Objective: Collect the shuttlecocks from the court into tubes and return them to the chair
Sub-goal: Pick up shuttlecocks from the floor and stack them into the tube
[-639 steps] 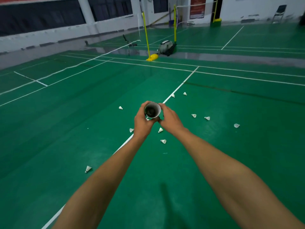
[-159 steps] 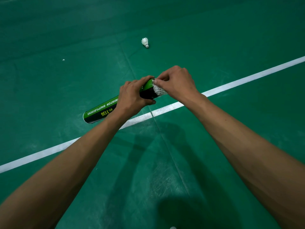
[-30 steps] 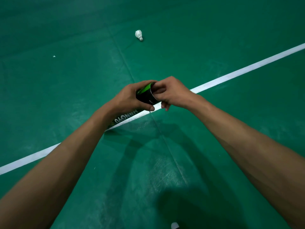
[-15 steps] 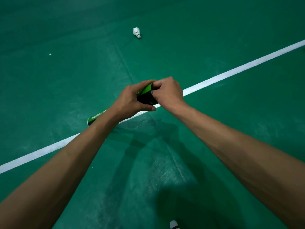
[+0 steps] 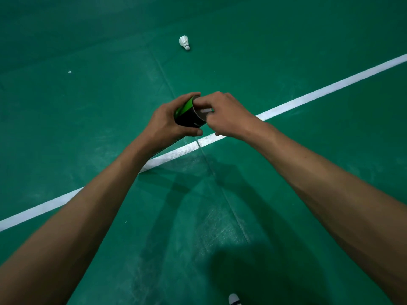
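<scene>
We note the left hand (image 5: 167, 122) wrapped round the upper end of a green-and-black cardboard tube (image 5: 188, 116), fingers over the top and thumb beneath, a full firm grip. The tube's body runs back under the wrist, with its mouth tilted toward the right hand (image 5: 226, 115). We judge it is held this way so a shuttlecock can be fed in straight. The right hand sits at the mouth with its fingers curled over the rim. A pale patch shows between them, but we cannot tell whether they pinch a shuttlecock or only touch the rim. Both hands hang above the green court floor (image 5: 88, 106), just over the white court line (image 5: 330, 86) where a floor seam (image 5: 168, 84) crosses it. One white feathered shuttlecock (image 5: 184, 42) lies on its side beyond the hands, well apart, cork toward us. There is open floor on every side of it, so a reach from above looks easy. A small white rounded object (image 5: 234, 300) is cut by the bottom edge. No chair is in view, and we judge the collecting not yet done.
</scene>
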### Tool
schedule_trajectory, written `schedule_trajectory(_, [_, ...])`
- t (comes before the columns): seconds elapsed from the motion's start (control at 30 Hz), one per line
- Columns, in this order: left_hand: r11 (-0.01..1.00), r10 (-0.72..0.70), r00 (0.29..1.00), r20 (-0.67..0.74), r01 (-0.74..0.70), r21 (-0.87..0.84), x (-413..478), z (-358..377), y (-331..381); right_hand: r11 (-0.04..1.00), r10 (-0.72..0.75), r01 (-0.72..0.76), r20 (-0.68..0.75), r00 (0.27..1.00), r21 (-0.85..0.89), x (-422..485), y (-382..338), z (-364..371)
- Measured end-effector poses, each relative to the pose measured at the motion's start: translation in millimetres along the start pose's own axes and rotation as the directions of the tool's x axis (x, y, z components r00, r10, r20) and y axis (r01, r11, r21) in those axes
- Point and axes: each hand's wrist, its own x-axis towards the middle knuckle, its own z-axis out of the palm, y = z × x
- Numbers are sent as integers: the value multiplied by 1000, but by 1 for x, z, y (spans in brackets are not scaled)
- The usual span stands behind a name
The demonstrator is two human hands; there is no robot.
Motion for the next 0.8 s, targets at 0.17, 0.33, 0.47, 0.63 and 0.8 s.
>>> schedule_trajectory(0.17, [1000,-6,1000,-7,6,-10,-3,2,-4,983,-7,30,125,992,-182,-2,-11,-5])
schedule_trajectory(0.33, [999,35,999,-35,-34,27,-8,5,-5,993,118,-121,351,929,-12,-4,-14,1])
schedule_trajectory(0.47, [989,96,995,2,-96,114,-4,8,-3,968,208,-250,448,870,35,-5,-15,9])
schedule_trajectory(0.63, [948,174,981,90,-191,253,-6,19,-9,948,275,-319,512,814,-2,-6,-6,18])
schedule_trajectory(0.8, [977,153,988,-3,-150,148,-5,14,0,917,159,-269,350,923,293,-6,2,1])
